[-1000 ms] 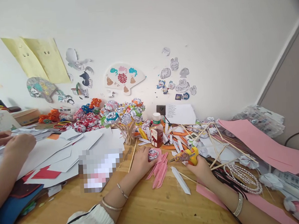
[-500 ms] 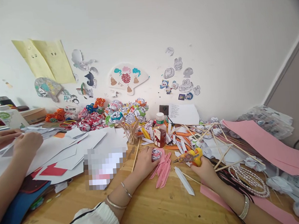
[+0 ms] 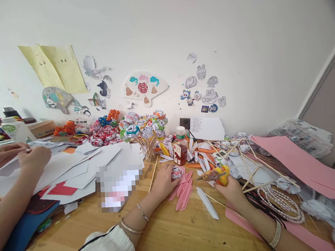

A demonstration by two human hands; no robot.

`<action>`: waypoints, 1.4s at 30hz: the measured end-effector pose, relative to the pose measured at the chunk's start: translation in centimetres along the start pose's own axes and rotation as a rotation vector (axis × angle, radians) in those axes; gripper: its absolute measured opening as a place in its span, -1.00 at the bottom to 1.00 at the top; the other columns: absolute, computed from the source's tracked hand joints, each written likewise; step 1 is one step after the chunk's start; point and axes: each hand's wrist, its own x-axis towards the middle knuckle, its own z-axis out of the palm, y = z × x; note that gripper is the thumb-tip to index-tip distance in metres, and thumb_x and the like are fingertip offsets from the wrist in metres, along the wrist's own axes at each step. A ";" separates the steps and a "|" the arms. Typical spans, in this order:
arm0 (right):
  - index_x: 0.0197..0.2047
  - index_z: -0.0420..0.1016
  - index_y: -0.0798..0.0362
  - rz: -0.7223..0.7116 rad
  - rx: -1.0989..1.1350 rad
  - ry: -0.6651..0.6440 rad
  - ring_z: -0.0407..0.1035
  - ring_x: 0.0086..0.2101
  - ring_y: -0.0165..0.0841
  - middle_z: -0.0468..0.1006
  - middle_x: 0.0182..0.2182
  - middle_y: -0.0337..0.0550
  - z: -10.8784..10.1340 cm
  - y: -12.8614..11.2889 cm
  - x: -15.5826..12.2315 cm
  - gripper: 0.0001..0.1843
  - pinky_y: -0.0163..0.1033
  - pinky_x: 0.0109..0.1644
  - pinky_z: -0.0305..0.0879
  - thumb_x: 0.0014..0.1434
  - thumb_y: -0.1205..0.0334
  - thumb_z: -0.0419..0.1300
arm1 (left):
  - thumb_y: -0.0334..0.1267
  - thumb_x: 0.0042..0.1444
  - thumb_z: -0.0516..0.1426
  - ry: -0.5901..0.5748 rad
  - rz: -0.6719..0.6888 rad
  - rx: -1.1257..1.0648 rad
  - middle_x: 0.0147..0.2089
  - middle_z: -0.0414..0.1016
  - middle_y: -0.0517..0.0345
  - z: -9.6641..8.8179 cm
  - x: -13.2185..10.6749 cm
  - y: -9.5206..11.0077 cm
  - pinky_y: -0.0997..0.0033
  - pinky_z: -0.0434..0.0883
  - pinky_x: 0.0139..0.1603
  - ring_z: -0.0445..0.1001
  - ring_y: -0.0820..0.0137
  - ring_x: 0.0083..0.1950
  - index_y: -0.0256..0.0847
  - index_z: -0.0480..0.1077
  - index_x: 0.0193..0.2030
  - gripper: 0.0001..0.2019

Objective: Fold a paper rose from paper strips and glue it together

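Note:
My left hand [image 3: 165,182] is closed around the side of a white-and-pink paper flower [image 3: 176,172], low over the table. Beneath and beside it lie folded pink paper strips [image 3: 184,194]. In my right hand [image 3: 230,191] is a yellow hot glue gun [image 3: 221,175], gripped by its handle, its nozzle pointing left toward the flower but apart from it. A folded white paper strip [image 3: 207,203] lies on the wood between my hands.
A juice bottle [image 3: 180,149] and a cup of paper flowers on sticks [image 3: 145,131] stand behind. Wooden sticks [image 3: 251,177], a beaded strand [image 3: 281,204] and pink sheets [image 3: 301,159] crowd the right. Another person's hands [image 3: 34,158] hold paper above white sheets [image 3: 71,164] at left.
The whole view has shifted slightly, so things appear a little further right. Both my hands keep their holds on the flower and the glue gun.

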 end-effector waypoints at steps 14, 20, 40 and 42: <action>-0.56 0.33 0.00 -0.010 -0.072 0.029 0.38 -0.49 -0.20 0.48 -0.58 -0.17 0.1 0.3 0.0 -0.85 -0.17 -0.40 0.28 -0.24 0.12 0.14 | -0.20 0.05 0.18 -0.028 0.021 -0.011 -0.04 0.43 -0.07 0.0 -0.1 0.1 0.13 0.32 0.04 0.39 0.14 0.03 -0.21 0.32 0.01 -0.63; -0.54 0.37 0.02 -0.021 -0.021 0.033 0.40 -0.48 -0.19 0.51 -0.57 -0.17 0.1 0.3 -0.1 -0.84 -0.17 -0.40 0.31 -0.25 0.13 0.15 | -0.19 0.04 0.19 -0.029 0.021 0.006 -0.02 0.43 -0.05 -0.2 -0.2 0.3 0.12 0.32 0.04 0.39 0.13 0.03 -0.19 0.31 0.02 -0.61; -0.53 0.38 0.06 -0.001 0.018 0.042 0.38 -0.48 -0.23 0.52 -0.55 -0.15 0.1 0.1 0.2 -0.64 -0.22 -0.42 0.27 -0.21 -0.08 0.27 | -0.15 0.06 0.18 -0.042 0.031 0.043 -0.03 0.41 -0.10 -0.2 -0.2 0.2 0.10 0.34 0.03 0.39 0.13 0.03 -0.24 0.28 0.03 -0.59; -0.53 0.38 0.06 -0.012 0.026 0.036 0.39 -0.47 -0.22 0.52 -0.54 -0.13 0.0 0.0 0.2 -0.64 -0.21 -0.40 0.28 -0.19 -0.09 0.25 | -0.16 0.06 0.17 -0.041 0.034 0.047 -0.02 0.41 -0.10 -0.1 -0.2 0.2 0.10 0.34 0.03 0.39 0.13 0.03 -0.25 0.27 0.04 -0.59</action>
